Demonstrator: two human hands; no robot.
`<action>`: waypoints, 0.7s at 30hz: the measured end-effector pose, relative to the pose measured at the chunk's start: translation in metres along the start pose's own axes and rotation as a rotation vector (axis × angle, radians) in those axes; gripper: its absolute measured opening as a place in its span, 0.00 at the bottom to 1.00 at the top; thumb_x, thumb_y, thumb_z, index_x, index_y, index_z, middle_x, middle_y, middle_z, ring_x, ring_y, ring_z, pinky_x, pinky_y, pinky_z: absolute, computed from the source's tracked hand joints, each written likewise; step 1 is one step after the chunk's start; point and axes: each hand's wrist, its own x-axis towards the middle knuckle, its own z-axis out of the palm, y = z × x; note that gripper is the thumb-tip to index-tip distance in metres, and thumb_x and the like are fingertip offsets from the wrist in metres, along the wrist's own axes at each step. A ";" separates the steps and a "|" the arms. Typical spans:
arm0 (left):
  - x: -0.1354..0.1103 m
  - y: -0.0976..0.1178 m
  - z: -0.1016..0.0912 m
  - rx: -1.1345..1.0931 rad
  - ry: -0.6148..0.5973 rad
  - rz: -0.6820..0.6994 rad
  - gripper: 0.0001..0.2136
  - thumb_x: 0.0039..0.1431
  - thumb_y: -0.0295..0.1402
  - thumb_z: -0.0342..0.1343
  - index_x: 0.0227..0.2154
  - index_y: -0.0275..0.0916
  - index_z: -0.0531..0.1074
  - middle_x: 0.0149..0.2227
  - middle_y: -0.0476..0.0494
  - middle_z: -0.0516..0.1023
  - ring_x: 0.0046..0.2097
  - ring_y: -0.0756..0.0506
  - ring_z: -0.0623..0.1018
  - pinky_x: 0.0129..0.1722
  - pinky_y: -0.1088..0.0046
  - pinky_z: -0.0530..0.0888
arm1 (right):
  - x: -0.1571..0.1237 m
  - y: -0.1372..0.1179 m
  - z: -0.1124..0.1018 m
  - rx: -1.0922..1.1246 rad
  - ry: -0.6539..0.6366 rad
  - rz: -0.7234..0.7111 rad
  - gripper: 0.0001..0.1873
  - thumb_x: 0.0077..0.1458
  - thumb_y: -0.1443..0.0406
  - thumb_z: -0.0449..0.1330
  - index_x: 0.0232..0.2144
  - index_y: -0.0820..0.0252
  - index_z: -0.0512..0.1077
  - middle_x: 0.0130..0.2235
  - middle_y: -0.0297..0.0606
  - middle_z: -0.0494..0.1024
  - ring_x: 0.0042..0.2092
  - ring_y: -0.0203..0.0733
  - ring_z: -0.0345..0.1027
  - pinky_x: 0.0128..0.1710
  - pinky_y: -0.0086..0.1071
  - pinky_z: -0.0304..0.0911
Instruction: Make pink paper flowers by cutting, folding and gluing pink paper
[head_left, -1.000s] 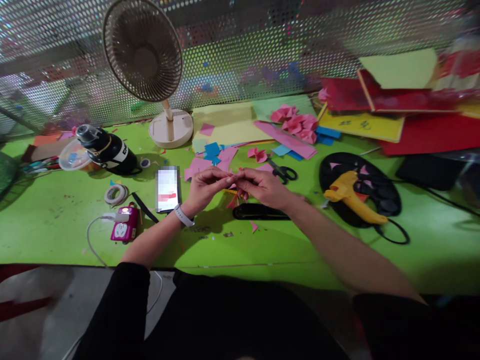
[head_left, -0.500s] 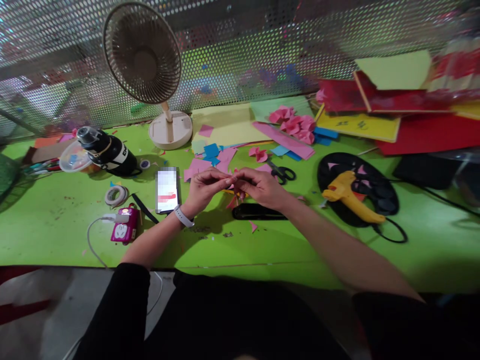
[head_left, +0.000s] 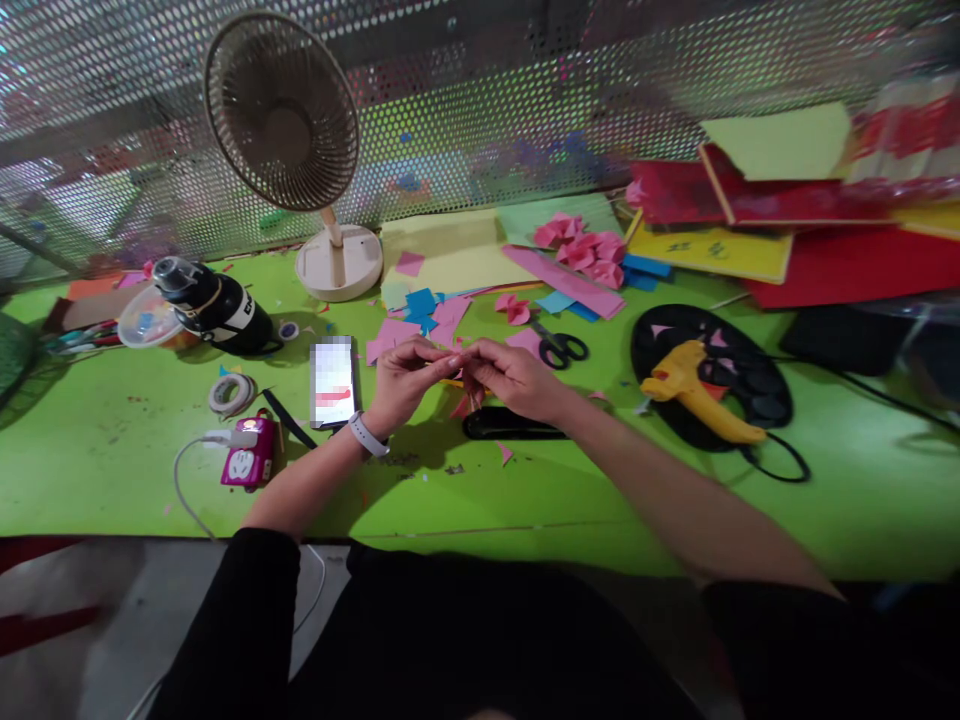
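Observation:
My left hand (head_left: 405,378) and my right hand (head_left: 511,378) meet over the middle of the green table (head_left: 127,460). Both pinch a small pink folded paper piece (head_left: 466,385) between fingertips; most of it is hidden by the fingers. A white band sits on my left wrist. Just below the hands lies a long black flat object (head_left: 510,425). Loose pink and blue paper squares (head_left: 420,315) lie right behind the hands, and black-handled scissors (head_left: 561,345) rest to the right.
A phone (head_left: 332,380) lies left of my hands, with tape rolls (head_left: 231,391) and a pink charger (head_left: 246,460) beyond it. A black bottle (head_left: 214,308) and fan (head_left: 300,150) stand at the back left. A yellow glue gun (head_left: 690,390) rests on a black tray right. Folded pink flowers (head_left: 581,245) and coloured card stacks sit behind.
The hands stay together on the pink paper, with only small finger shifts. The view has drifted slightly.

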 end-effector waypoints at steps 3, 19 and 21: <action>0.000 -0.001 0.000 0.018 0.040 0.004 0.08 0.44 0.33 0.74 0.23 0.39 0.79 0.25 0.51 0.77 0.29 0.55 0.77 0.31 0.79 0.75 | 0.000 -0.002 0.001 -0.038 0.036 -0.021 0.15 0.64 0.52 0.55 0.41 0.58 0.69 0.28 0.33 0.76 0.25 0.35 0.69 0.25 0.30 0.66; 0.020 0.014 -0.011 -0.018 0.246 0.001 0.13 0.45 0.36 0.73 0.22 0.38 0.74 0.23 0.53 0.75 0.27 0.54 0.75 0.39 0.72 0.76 | 0.010 0.016 -0.053 -0.548 0.353 0.002 0.10 0.62 0.61 0.58 0.37 0.55 0.79 0.38 0.41 0.82 0.38 0.46 0.75 0.40 0.42 0.70; 0.018 0.008 -0.011 0.003 0.231 -0.042 0.13 0.44 0.37 0.74 0.22 0.38 0.74 0.23 0.53 0.75 0.29 0.54 0.76 0.40 0.72 0.76 | 0.009 0.025 -0.075 -0.748 0.466 0.158 0.11 0.61 0.63 0.57 0.38 0.55 0.80 0.41 0.43 0.82 0.43 0.51 0.74 0.44 0.45 0.69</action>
